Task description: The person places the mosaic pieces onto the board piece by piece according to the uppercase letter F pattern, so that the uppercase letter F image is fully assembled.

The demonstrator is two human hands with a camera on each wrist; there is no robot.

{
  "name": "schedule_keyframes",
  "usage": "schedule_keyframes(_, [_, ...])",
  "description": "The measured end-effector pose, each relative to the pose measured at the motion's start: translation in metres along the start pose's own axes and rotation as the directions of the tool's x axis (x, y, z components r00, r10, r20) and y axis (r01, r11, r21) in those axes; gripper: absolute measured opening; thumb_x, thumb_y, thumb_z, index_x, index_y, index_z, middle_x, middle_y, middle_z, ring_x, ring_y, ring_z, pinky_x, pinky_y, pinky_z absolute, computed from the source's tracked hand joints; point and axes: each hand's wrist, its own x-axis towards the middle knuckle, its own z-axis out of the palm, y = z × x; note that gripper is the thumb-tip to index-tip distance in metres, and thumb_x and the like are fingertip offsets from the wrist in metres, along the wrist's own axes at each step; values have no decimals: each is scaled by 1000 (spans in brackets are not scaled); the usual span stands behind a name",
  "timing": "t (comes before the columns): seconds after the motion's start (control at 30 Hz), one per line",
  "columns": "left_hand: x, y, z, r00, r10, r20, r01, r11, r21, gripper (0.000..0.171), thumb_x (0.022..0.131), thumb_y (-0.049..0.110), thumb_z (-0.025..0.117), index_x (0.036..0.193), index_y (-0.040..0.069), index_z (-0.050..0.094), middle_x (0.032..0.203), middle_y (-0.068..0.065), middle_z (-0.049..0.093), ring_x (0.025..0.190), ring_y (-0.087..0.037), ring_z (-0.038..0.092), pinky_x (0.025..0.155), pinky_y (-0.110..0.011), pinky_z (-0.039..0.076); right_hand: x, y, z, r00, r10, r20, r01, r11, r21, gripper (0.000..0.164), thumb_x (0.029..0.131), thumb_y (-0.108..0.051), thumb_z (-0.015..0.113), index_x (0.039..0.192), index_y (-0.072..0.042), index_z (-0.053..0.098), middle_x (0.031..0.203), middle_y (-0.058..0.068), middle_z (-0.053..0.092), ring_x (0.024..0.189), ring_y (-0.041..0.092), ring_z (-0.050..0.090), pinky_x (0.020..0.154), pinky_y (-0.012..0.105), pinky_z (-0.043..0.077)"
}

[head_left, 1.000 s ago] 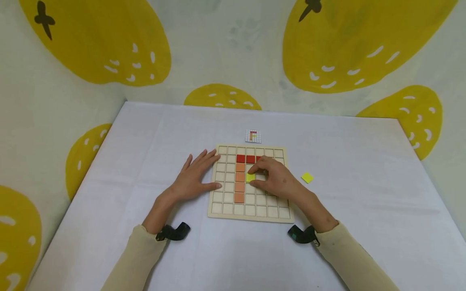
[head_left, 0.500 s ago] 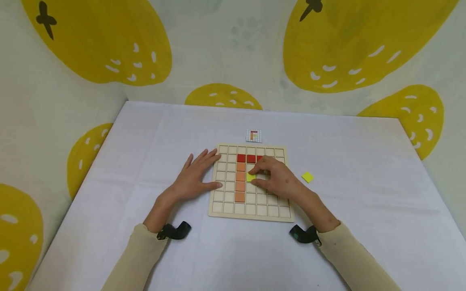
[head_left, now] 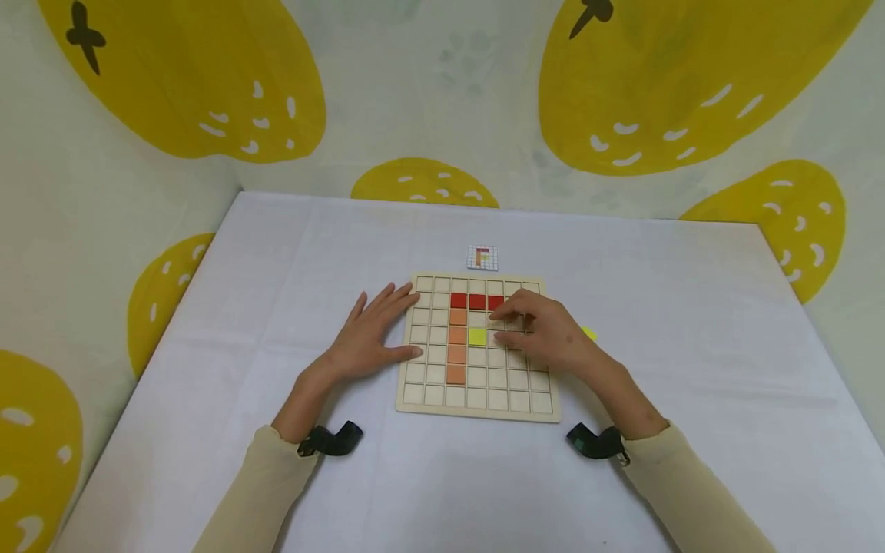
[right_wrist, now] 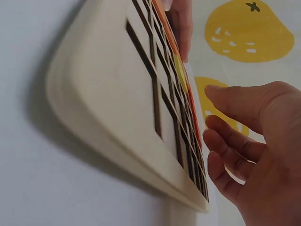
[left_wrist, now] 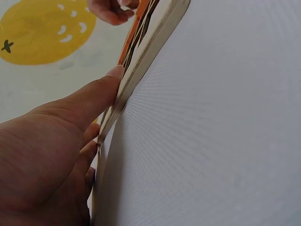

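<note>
A wooden grid board (head_left: 477, 403) lies on the table. Three red tiles (head_left: 477, 302) form a row in its cells, with a column of several orange tiles (head_left: 456, 336) running down from the left one. One yellow tile (head_left: 477, 337) sits in the cell right of the second orange tile. My left hand (head_left: 366, 338) rests on the board's left edge, fingers spread, thumb on the rim. My right hand (head_left: 546, 330) hovers over the board's right part, its thumb and fingers apart with nothing between them, as the right wrist view also shows. Behind it, a second yellow tile (head_left: 589, 333) is partly hidden.
Beyond the board's far edge lies a small pattern card (head_left: 482, 258) showing a coloured grid. A white cloth covers the table (head_left: 276, 253). Fruit-printed walls (head_left: 429, 100) stand at its back and left. Each wrist carries a black camera mount (head_left: 339, 439).
My right hand has let go of the yellow tile, which stays in its cell, and has moved right. It now partly covers the loose yellow tile. The left hand has kept still.
</note>
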Motion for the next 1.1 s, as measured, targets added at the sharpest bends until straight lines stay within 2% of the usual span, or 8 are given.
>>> schedule_keyframes(0.3, [-1,2,-1,1000,-5,0,5,1000,-1,89,92,45,76,165,22,31,176,2,20,166,-27,9,133,-60,-4,-10,21,-22,999,-1,-33,0,1000,-9,26,90,-16,83,115,-16,76,113,1,71,98,17,60,87,33,54])
schedule_keyframes(0.5, [-2,3,-2,1000,1,-5,-1,1000,2,88,92,44,76,165,21,32,176,1,21,166,-28,9,132,-61,-3,-19,33,-35,999,12,-35,-12,1000,-4,27,90,-18,83,116,-19,75,115,-3,71,101,15,61,89,27,53])
schedule_keyframes(0.7, [-2,4,-3,1000,-2,-3,2,1000,5,89,92,44,77,165,21,32,176,0,21,166,-28,9,132,-61,-3,-25,44,-49,999,16,-36,-15,1000,4,27,92,-18,81,118,-18,74,118,0,71,104,18,63,90,27,54])
schedule_keyframes(0.93, [-2,3,-1,1000,0,-1,0,1000,9,90,91,43,78,165,21,32,176,0,21,166,-29,10,132,-62,-3,-33,55,-60,998,43,-37,-43,999,-19,30,92,-18,81,120,-18,73,120,1,71,106,17,61,91,25,52])
schedule_keyframes(1.1, [-1,1,0,1000,12,-3,-12,1000,7,90,91,43,78,165,21,31,176,1,21,166,-29,9,132,-62,-3,-38,64,-65,998,32,-51,-35,998,-45,32,90,-17,83,121,-16,73,120,2,72,105,16,60,90,24,51])
